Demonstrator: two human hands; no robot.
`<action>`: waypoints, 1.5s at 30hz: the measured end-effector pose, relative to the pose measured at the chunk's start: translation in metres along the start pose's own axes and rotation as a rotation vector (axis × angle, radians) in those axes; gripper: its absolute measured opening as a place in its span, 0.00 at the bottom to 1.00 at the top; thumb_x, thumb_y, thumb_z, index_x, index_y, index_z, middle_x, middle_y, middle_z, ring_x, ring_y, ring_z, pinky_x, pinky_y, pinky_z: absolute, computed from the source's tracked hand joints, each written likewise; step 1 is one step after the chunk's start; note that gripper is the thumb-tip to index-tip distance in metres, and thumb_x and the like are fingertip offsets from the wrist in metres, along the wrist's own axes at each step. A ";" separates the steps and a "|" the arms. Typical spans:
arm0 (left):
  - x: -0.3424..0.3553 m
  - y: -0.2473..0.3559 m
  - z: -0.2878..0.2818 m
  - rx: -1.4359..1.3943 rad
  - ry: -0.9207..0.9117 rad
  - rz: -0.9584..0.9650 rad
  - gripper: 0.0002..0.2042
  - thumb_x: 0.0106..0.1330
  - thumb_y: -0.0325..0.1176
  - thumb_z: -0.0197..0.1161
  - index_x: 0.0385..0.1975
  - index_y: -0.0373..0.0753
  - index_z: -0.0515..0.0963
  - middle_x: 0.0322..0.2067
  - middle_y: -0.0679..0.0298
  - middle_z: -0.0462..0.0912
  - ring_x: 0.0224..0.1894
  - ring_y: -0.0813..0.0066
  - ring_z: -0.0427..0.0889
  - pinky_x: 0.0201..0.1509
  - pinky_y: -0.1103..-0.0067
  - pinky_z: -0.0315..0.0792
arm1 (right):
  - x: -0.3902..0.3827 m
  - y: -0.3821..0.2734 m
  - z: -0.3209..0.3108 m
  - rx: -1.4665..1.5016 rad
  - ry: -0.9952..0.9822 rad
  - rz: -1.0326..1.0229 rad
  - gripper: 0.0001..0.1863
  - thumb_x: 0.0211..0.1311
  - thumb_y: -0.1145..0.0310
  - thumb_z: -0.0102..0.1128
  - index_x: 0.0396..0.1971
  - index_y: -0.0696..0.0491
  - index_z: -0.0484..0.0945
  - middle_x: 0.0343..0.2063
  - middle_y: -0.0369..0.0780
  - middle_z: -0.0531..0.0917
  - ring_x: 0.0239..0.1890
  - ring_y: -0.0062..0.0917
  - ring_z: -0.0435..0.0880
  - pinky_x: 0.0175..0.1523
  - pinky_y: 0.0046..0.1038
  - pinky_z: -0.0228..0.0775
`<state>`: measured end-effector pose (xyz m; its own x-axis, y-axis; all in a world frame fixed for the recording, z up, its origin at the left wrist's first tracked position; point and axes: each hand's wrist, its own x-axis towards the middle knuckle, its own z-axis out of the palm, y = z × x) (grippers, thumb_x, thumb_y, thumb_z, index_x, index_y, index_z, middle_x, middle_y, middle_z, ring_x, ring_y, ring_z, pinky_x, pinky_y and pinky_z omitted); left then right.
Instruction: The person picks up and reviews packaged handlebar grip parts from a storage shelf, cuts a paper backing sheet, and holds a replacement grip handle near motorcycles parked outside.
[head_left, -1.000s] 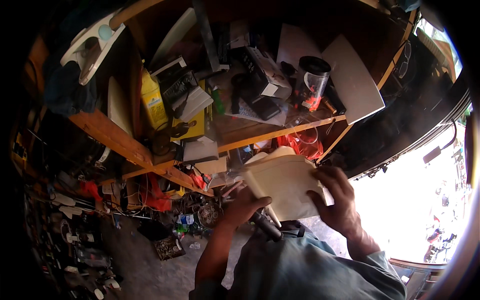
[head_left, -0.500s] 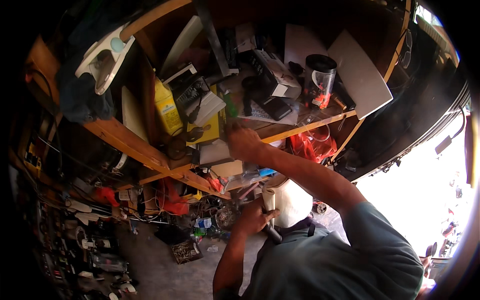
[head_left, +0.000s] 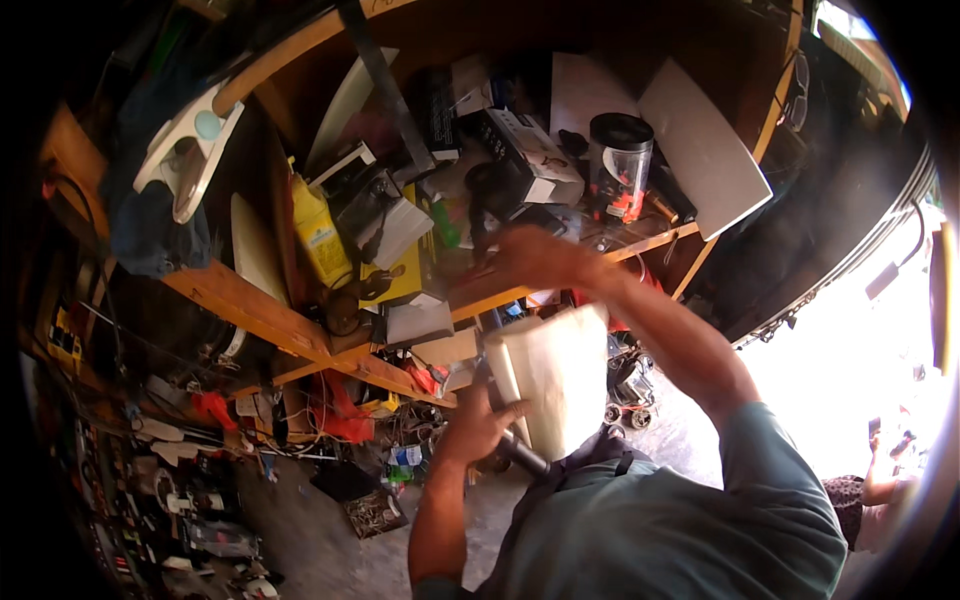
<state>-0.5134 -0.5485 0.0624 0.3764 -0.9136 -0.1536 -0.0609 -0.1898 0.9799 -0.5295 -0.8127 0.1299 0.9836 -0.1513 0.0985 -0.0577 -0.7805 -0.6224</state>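
Note:
My left hand (head_left: pixel 476 422) is closed around a dark rod (head_left: pixel 523 452), its thumb lying toward a cream sheet-like piece (head_left: pixel 560 375) with a rolled edge. The cream piece stands up in front of my body, catching bright light. Over the front edge of the wooden shelf (head_left: pixel 510 296) hangs my right hand (head_left: pixel 535 258), blurred by motion, so its fingers and anything in them cannot be made out. Just beyond it lie a black-and-white box (head_left: pixel 530 160) and a small green object (head_left: pixel 445 223).
On the shelf stand a yellow bottle (head_left: pixel 320 232), a clear jar with a black lid (head_left: pixel 620 170), a yellow box (head_left: pixel 400 283) and a white panel (head_left: pixel 705 150). A tray of small parts (head_left: pixel 375 510) and heaped clutter (head_left: pixel 205 510) lie on the floor at left.
My right hand has moved right along the shelf edge. My left hand has shifted slightly left and up with the rod and cream piece, and more of the cream piece shows.

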 end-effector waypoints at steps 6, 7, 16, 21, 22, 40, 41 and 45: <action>0.068 0.090 -0.027 -0.035 0.047 0.025 0.33 0.60 0.34 0.69 0.64 0.33 0.63 0.52 0.55 0.79 0.54 0.64 0.78 0.59 0.70 0.73 | -0.059 -0.007 -0.091 0.744 0.587 0.006 0.10 0.69 0.70 0.52 0.42 0.59 0.79 0.22 0.30 0.74 0.22 0.09 0.69 0.26 0.17 0.60; 0.087 0.100 -0.034 0.019 0.056 -0.008 0.33 0.59 0.35 0.69 0.63 0.32 0.63 0.52 0.54 0.79 0.54 0.63 0.78 0.59 0.69 0.73 | -0.063 -0.012 -0.096 0.833 0.661 0.043 0.10 0.69 0.69 0.54 0.40 0.60 0.80 0.22 0.30 0.75 0.23 0.11 0.71 0.27 0.19 0.63; 0.174 0.063 -0.044 0.897 0.544 0.105 0.42 0.61 0.30 0.64 0.72 0.42 0.45 0.62 0.37 0.65 0.56 0.35 0.75 0.62 0.56 0.70 | -0.046 0.014 -0.053 0.535 0.857 0.013 0.11 0.60 0.70 0.66 0.38 0.60 0.80 0.29 0.40 0.85 0.34 0.23 0.84 0.42 0.24 0.75; 0.155 0.067 -0.019 1.072 0.587 0.157 0.41 0.63 0.27 0.59 0.73 0.59 0.46 0.61 0.37 0.63 0.50 0.36 0.79 0.54 0.55 0.75 | -0.028 0.022 -0.037 0.457 0.773 0.081 0.12 0.63 0.67 0.63 0.42 0.58 0.78 0.30 0.46 0.85 0.34 0.31 0.86 0.41 0.29 0.75; 0.153 0.069 -0.018 1.093 0.548 0.109 0.40 0.64 0.27 0.59 0.73 0.60 0.46 0.62 0.37 0.62 0.49 0.36 0.79 0.53 0.54 0.75 | -0.019 0.031 -0.030 0.493 0.740 0.002 0.13 0.64 0.68 0.61 0.46 0.58 0.75 0.29 0.46 0.85 0.33 0.31 0.86 0.39 0.31 0.75; 0.139 0.095 -0.022 0.931 0.579 0.188 0.35 0.64 0.29 0.54 0.72 0.43 0.50 0.58 0.34 0.71 0.52 0.34 0.77 0.56 0.57 0.73 | 0.060 0.080 0.069 1.028 0.444 -0.158 0.25 0.59 0.81 0.56 0.58 0.59 0.69 0.41 0.40 0.84 0.45 0.26 0.84 0.52 0.26 0.75; 0.126 0.105 -0.014 0.884 0.587 0.171 0.34 0.64 0.29 0.54 0.72 0.45 0.51 0.61 0.35 0.68 0.53 0.35 0.76 0.57 0.57 0.73 | 0.059 0.081 0.067 1.053 0.437 -0.116 0.21 0.62 0.78 0.58 0.56 0.59 0.72 0.40 0.40 0.84 0.44 0.25 0.84 0.52 0.26 0.76; 0.113 0.082 -0.035 1.042 0.336 0.090 0.27 0.64 0.29 0.56 0.66 0.46 0.67 0.61 0.40 0.65 0.56 0.39 0.76 0.59 0.58 0.73 | 0.074 0.040 0.049 1.048 0.578 0.131 0.13 0.68 0.66 0.60 0.45 0.59 0.79 0.35 0.39 0.84 0.38 0.22 0.82 0.46 0.26 0.75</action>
<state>-0.4434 -0.6550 0.1297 0.5546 -0.8247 0.1110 -0.7922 -0.4824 0.3739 -0.4508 -0.8255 0.0741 0.7430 -0.6514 0.1535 0.2789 0.0929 -0.9558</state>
